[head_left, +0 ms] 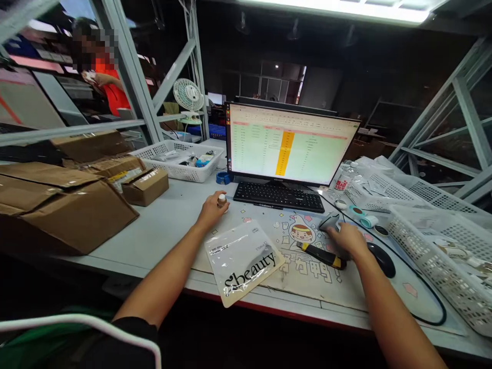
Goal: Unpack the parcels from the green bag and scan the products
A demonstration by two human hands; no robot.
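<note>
My left hand [211, 209] is closed around a small bottle with a white cap [222, 199], just in front of the keyboard. On the right of the desk mat, my right hand [348, 239] grips a handheld barcode scanner [329, 221] with a grey head; its handle is mostly hidden by my fingers. Between my arms lies a flat, shiny pouch [246, 261] printed "Sbeauty", its lower edge reaching over the desk's front edge. A black and yellow box cutter [322, 255] rests on the mat beside my right hand.
Behind the black keyboard [279, 196] stands a lit monitor [288, 146]. A mouse [381, 259] and white baskets [434, 266] are at the right. Cardboard boxes [65, 205] and another white basket [180, 159] occupy the left. Beyond the metal frame is a person in orange [113, 92].
</note>
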